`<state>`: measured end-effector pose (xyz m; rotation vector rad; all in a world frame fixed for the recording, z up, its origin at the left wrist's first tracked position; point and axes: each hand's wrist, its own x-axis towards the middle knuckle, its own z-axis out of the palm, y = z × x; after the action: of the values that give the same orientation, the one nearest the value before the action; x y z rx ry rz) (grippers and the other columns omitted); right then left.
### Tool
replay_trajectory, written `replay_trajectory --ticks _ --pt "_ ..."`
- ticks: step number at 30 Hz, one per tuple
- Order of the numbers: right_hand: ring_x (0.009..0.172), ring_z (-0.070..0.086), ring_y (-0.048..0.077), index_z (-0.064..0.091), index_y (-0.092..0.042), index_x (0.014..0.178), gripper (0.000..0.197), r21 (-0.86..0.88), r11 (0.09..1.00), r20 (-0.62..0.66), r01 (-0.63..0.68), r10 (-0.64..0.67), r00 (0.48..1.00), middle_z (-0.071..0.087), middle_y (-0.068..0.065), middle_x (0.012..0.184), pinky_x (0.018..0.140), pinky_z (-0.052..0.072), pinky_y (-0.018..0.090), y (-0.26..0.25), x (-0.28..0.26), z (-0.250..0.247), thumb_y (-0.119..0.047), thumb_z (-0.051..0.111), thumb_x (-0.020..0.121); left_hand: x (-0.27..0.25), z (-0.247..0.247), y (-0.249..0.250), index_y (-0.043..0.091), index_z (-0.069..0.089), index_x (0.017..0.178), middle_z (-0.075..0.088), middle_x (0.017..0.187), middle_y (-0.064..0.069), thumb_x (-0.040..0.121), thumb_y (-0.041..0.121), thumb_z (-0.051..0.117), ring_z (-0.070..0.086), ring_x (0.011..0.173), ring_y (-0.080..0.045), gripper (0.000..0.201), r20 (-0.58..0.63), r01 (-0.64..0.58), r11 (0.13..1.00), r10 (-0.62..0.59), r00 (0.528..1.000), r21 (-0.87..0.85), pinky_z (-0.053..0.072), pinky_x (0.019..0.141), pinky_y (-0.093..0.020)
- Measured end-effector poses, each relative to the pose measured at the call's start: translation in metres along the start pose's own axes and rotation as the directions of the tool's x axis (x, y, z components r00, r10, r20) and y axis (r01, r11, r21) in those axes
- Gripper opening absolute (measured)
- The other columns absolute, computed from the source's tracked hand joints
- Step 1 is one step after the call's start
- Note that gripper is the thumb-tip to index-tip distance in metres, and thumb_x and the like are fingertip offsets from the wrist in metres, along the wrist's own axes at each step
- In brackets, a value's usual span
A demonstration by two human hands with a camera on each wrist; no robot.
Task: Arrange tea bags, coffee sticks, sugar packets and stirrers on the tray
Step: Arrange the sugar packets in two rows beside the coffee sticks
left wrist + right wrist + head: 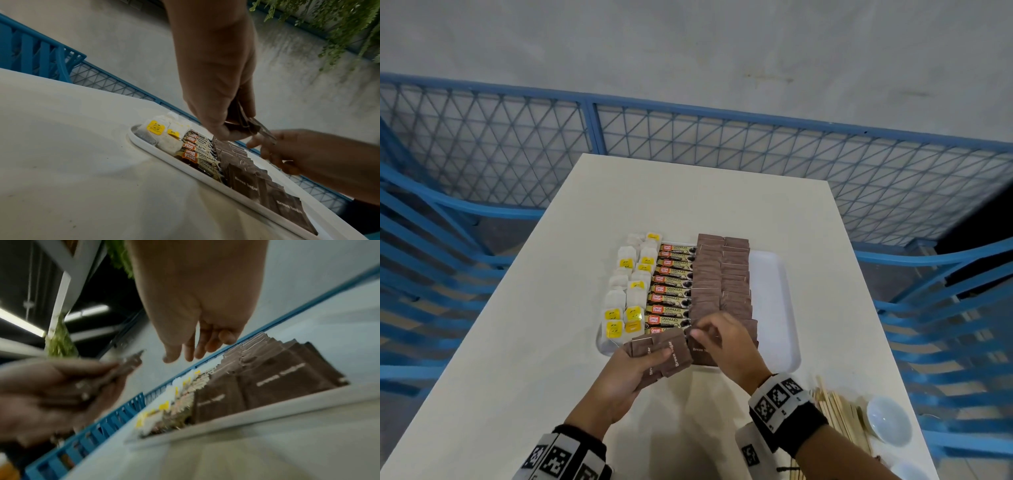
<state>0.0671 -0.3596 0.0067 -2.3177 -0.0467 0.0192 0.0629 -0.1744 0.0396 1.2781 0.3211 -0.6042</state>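
Nearest, the left hand (635, 371) grips a fanned stack of brown sugar packets (662, 353), long edges pointing away from the person; just to its right, the right hand (726, 342) reaches with loosely curled fingers, holding nothing, nearer the white tray (774, 308); beyond lie sugar rows, coffee sticks (671, 291), tea bags (626, 291).
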Motion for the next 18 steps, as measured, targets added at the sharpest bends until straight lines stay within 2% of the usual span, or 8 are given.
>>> replay_trajectory --ticks 2,3,5,7,12,15,17,18 --pt "0.072 0.052 0.013 0.063 -0.007 0.09 0.031 0.137 0.99 0.103 -0.037 0.023 0.994 0.061 0.006 0.082 0.069 0.041 0.023 -0.012 -0.001 -0.004 -0.034 0.049 0.094 0.001 0.001 0.0 0.015 0.069 0.098 0.075 0.083 -0.001 0.082 -0.004 0.06 0.07 0.077 -0.014 0.026 -0.016 -0.005 1.0 0.005 1.0 -0.006 0.055 0.061 -0.02" --pt "0.068 0.051 0.009 0.063 -0.008 0.089 0.032 0.175 0.983 0.159 -0.056 0.028 0.987 0.061 0.005 0.079 0.066 0.041 0.019 -0.017 -0.003 -0.005 -0.035 0.047 0.095 0.001 0.001 0.001 0.015 0.069 0.099 0.075 0.085 -0.002 0.082 -0.004 0.061 0.07 0.078 -0.015 0.027 -0.018 -0.007 1.0 0.007 1.0 -0.013 0.055 0.06 -0.02" --pt "0.064 0.052 -0.001 0.062 -0.016 0.09 0.019 0.23 0.97 0.222 -0.074 0.021 0.975 0.06 -0.005 0.076 0.062 0.04 0.009 -0.022 -0.005 -0.004 -0.033 0.053 0.092 0.0 0.003 0.002 0.013 0.07 0.102 0.075 0.093 -0.006 0.081 -0.002 0.061 0.07 0.085 -0.019 0.027 -0.006 -0.009 1.0 0.009 1.0 -0.013 0.055 0.062 -0.02" --pt "0.062 0.052 -0.004 0.057 -0.024 0.082 0.009 0.28 0.955 0.233 -0.093 0.027 0.972 0.056 -0.011 0.07 0.062 0.04 0.008 -0.021 -0.006 -0.002 -0.023 0.064 0.086 0.0 0.005 0.002 0.012 0.07 0.103 0.074 0.096 -0.009 0.082 0.0 0.061 0.07 0.088 -0.022 0.026 0.007 -0.008 1.0 0.008 1.0 -0.003 0.055 0.063 -0.021" --pt "0.056 0.057 0.012 0.047 -0.018 0.083 0.021 0.52 0.809 0.291 -0.274 0.134 0.947 0.058 0.002 0.07 0.056 0.05 0.024 -0.019 -0.006 -0.002 -0.006 0.064 0.085 0.002 0.005 -0.001 0.006 0.069 0.101 0.072 0.089 -0.015 0.082 -0.003 0.061 0.067 0.074 -0.021 0.022 0.018 0.009 1.0 -0.009 1.0 0.021 0.057 0.064 -0.023" --pt "0.062 0.065 0.019 0.043 -0.014 0.093 0.026 0.634 0.695 0.324 -0.34 0.161 0.932 0.062 0.013 0.086 0.058 0.056 0.027 -0.019 -0.007 -0.006 0.003 0.061 0.085 0.004 0.002 -0.005 0.003 0.067 0.102 0.071 0.084 -0.015 0.08 -0.007 0.063 0.062 0.072 -0.021 0.025 0.027 0.029 0.997 -0.031 0.999 0.065 0.057 0.069 -0.027" --pt "0.076 0.069 0.024 0.045 -0.015 0.104 0.034 0.62 0.711 0.324 -0.333 0.155 0.933 0.065 0.012 0.096 0.06 0.057 0.027 -0.014 -0.007 -0.008 0.006 0.061 0.083 0.005 0.003 -0.006 0.002 0.067 0.101 0.07 0.077 -0.013 0.081 -0.008 0.062 0.062 0.068 -0.019 0.023 0.023 0.033 0.996 -0.035 0.999 0.083 0.057 0.068 -0.027" --pt "0.082 0.069 0.024 0.047 -0.018 0.107 0.037 0.558 0.772 0.302 -0.304 0.153 0.941 0.067 0.008 0.098 0.062 0.057 0.025 -0.011 -0.007 -0.008 0.004 0.062 0.082 0.005 0.005 -0.006 0.002 0.067 0.099 0.069 0.076 -0.013 0.082 -0.008 0.06 0.063 0.067 -0.02 0.02 0.017 0.038 0.996 -0.039 0.999 0.077 0.058 0.067 -0.027"
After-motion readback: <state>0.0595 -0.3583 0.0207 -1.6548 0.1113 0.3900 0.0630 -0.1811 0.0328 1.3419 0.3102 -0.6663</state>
